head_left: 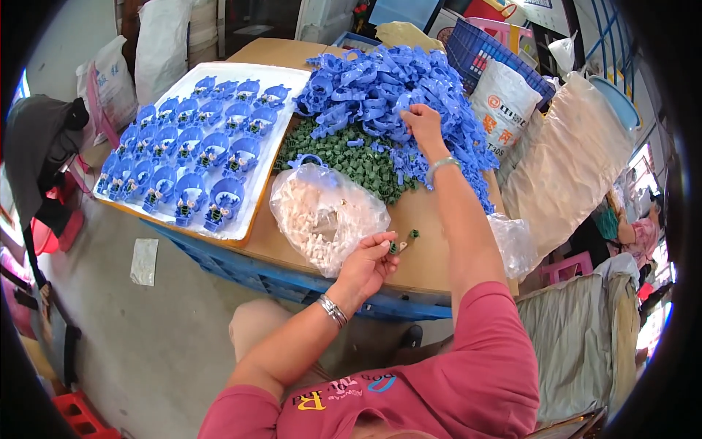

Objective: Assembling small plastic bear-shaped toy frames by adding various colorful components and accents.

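My left hand is closed near the table's front edge, pinching a small dark green plastic piece between thumb and fingers. Right beside those fingertips lie a tiny cream bit and another loose green piece. My right hand reaches far out to a heap of blue plastic parts, fingers drawn together at its surface. What it grips there, if anything, is too small to tell. Below the blue heap spreads a pile of small green pieces. Next to my left hand sits a clear bag of cream-coloured pieces.
A white foam tray on the left holds rows of blue assembled pieces with green and cream parts. Beneath lies a cardboard-topped table. A blue crate and white sacks stand at the back right. Another person is at far right.
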